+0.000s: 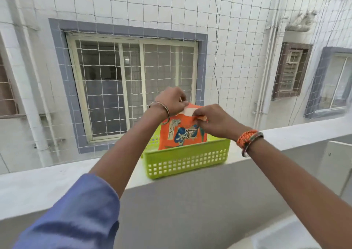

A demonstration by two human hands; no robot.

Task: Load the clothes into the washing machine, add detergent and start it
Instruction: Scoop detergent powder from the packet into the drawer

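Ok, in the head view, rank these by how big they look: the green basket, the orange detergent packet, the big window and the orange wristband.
1. Big window, though it is farther away, so apparent size only.
2. Green basket.
3. Orange detergent packet, partly hidden by the basket and both hands.
4. Orange wristband.

A single wide-angle view from the person's head looks forward and slightly down along both outstretched forearms. It sits close to the white ledge (57, 182) and faces through netting (238, 29) toward a window (131, 88), probably across a narrow shaft; the edges curve.
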